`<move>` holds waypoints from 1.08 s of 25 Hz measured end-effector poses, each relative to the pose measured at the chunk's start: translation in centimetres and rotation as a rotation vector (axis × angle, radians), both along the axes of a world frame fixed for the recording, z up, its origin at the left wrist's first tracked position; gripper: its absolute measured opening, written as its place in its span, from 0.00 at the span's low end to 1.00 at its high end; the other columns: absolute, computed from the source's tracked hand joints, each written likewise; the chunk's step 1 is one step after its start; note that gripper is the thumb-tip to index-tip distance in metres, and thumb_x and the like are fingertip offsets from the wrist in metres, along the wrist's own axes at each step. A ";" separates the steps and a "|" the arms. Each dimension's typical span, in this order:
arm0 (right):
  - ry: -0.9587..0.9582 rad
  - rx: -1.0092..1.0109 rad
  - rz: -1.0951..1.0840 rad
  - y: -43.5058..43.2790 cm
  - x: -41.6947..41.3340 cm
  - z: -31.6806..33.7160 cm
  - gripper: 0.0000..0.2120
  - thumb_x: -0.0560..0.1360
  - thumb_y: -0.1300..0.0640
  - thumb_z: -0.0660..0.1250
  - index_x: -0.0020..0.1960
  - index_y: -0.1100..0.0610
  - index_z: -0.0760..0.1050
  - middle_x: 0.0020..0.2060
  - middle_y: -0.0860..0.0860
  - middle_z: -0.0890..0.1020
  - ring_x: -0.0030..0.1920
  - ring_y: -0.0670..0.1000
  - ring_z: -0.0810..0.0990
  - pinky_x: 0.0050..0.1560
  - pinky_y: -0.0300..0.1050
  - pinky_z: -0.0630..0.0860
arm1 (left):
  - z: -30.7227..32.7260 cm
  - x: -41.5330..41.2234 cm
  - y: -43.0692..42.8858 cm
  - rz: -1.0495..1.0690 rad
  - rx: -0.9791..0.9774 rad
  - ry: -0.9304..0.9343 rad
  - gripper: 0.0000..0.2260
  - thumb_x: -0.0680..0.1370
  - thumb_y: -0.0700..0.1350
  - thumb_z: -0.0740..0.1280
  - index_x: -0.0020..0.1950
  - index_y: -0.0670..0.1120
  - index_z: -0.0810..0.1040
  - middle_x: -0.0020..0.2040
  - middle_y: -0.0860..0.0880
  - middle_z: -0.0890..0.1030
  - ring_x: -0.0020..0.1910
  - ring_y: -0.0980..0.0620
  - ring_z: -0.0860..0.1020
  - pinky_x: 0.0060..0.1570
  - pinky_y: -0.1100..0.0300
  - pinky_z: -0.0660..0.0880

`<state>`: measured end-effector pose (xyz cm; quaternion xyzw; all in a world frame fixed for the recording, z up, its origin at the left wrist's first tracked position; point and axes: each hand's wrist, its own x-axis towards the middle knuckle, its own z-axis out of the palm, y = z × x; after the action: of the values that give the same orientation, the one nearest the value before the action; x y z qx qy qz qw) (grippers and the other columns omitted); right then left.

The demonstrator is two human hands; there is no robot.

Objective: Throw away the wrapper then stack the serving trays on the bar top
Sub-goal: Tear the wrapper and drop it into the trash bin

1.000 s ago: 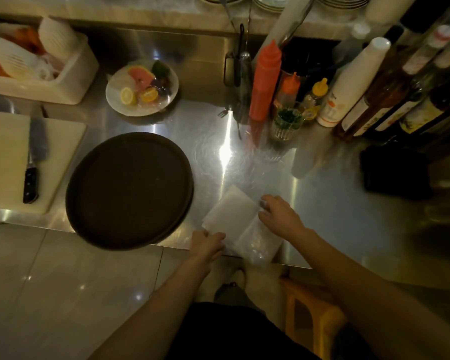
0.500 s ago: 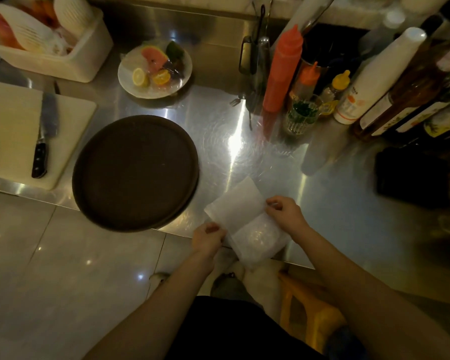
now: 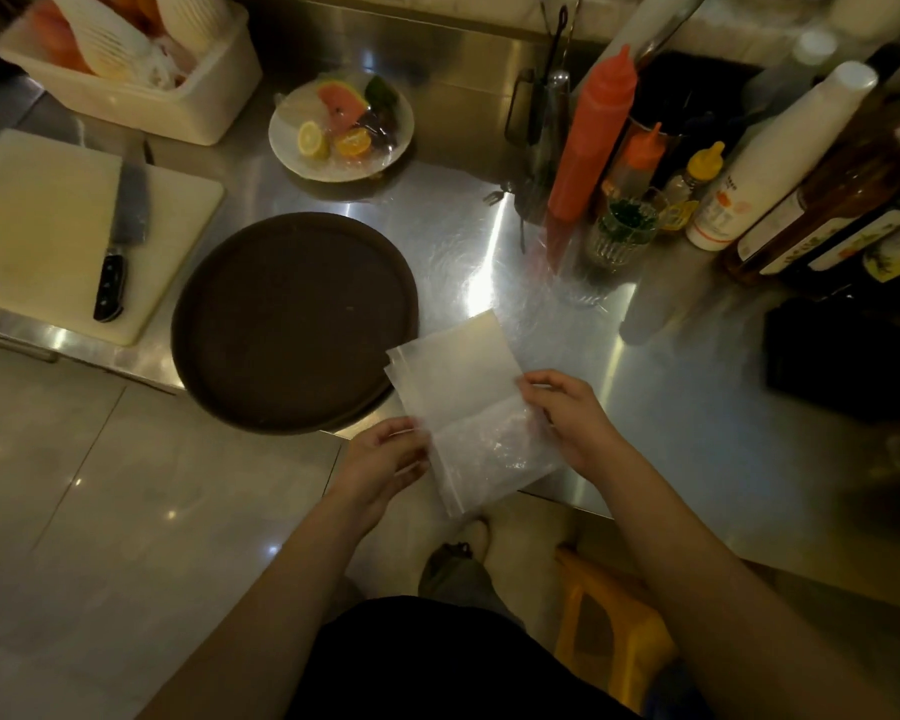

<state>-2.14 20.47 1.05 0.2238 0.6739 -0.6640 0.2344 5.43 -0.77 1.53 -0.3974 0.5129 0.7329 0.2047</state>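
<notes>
A clear plastic wrapper (image 3: 481, 439) with white paper sheets sticking out of its far end hangs over the front edge of the steel counter (image 3: 671, 407). My left hand (image 3: 385, 459) pinches its left edge and my right hand (image 3: 567, 413) pinches its right edge. Just to the left, round dark brown serving trays (image 3: 292, 319) lie stacked on the counter, overhanging the front edge; a second rim shows under the top one.
A cutting board (image 3: 48, 226) with a knife (image 3: 120, 246) lies at left. A fruit plate (image 3: 341, 129) and a white bin (image 3: 141, 70) sit behind. Squeeze bottles (image 3: 588, 137), a glass (image 3: 619, 231) and bottles (image 3: 827, 200) crowd the right. An orange stool (image 3: 609, 621) stands below.
Both hands have lifted the wrapper slightly and drawn it toward me, past the counter edge. The camera has tilted, so the counter sits lower in view.
</notes>
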 end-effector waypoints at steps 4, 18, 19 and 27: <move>0.002 -0.093 -0.001 -3.7 1.3 2.4 0.08 0.76 0.65 0.65 0.53 0.61 0.80 0.39 0.53 0.80 0.37 0.49 0.78 0.32 0.34 0.76 | 1.3 1.5 -3.9 -0.019 0.014 0.077 0.08 0.76 0.35 0.68 0.53 0.44 0.80 0.48 0.44 0.83 0.44 0.50 0.81 0.41 0.62 0.80; 0.007 -0.222 0.419 -25.3 8.5 10.4 0.10 0.77 0.62 0.63 0.58 0.56 0.77 0.51 0.54 0.82 0.50 0.54 0.82 0.42 0.47 0.80 | 7.5 13.6 -25.0 0.366 0.047 0.388 0.11 0.76 0.33 0.64 0.54 0.45 0.79 0.39 0.48 0.83 0.31 0.56 0.81 0.27 0.67 0.76; 0.004 -0.229 0.461 -27.2 9.2 10.7 0.10 0.77 0.63 0.62 0.57 0.56 0.77 0.51 0.54 0.81 0.50 0.55 0.81 0.44 0.49 0.80 | 7.7 15.2 -26.5 0.399 0.047 0.400 0.11 0.76 0.33 0.64 0.53 0.45 0.79 0.39 0.49 0.84 0.31 0.56 0.81 0.27 0.67 0.76; -0.026 -0.339 0.777 -40.7 17.1 12.2 0.14 0.77 0.64 0.62 0.63 0.61 0.73 0.51 0.56 0.80 0.49 0.54 0.81 0.41 0.47 0.82 | 9.1 28.7 -35.3 0.667 -0.057 0.499 0.09 0.77 0.32 0.62 0.47 0.45 0.78 0.35 0.51 0.82 0.32 0.55 0.80 0.30 0.65 0.77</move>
<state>14.96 -20.25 13.23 -0.0801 0.5865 -0.6248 0.5092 34.11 -36.11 10.63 -0.3573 0.4102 0.8183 -0.1856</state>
